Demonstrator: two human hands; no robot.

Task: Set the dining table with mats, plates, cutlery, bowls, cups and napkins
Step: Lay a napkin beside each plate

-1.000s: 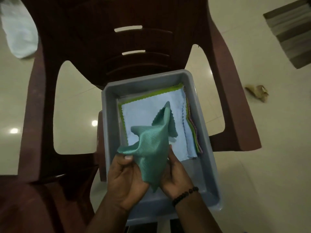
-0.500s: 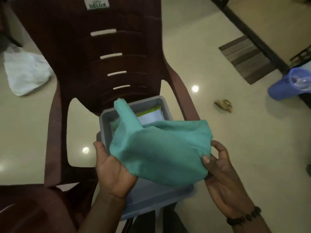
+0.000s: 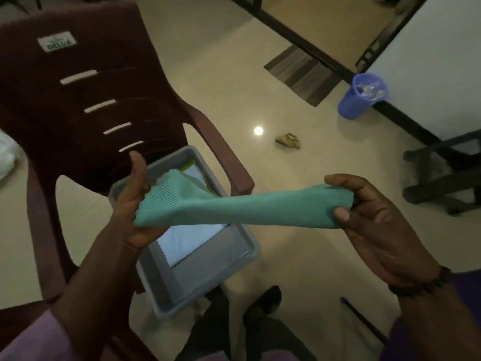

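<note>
A teal cloth napkin (image 3: 242, 208) is stretched level between both hands, above a grey plastic tub (image 3: 208, 277). My left hand (image 3: 132, 204) pinches its left end with the thumb up. My right hand (image 3: 374, 222), a bead bracelet on its wrist, grips the right end. Inside the tub lie more folded napkins: a pale blue one (image 3: 187, 239) on top and a lime-green edge (image 3: 189, 164) at the far side. The tub rests on the seat of a dark brown plastic chair (image 3: 86, 100).
A blue bucket (image 3: 363, 99) stands by the wall at the right. A striped floor mat (image 3: 303, 74) and a small brown scrap (image 3: 287, 140) lie on the tiled floor. Dark furniture legs (image 3: 442, 178) are at the right edge, and my feet (image 3: 263, 306) are below.
The teal napkin came up out of the tub and my hands moved apart, pulling it from a bunched shape into a long stretched band. The view swung right.
</note>
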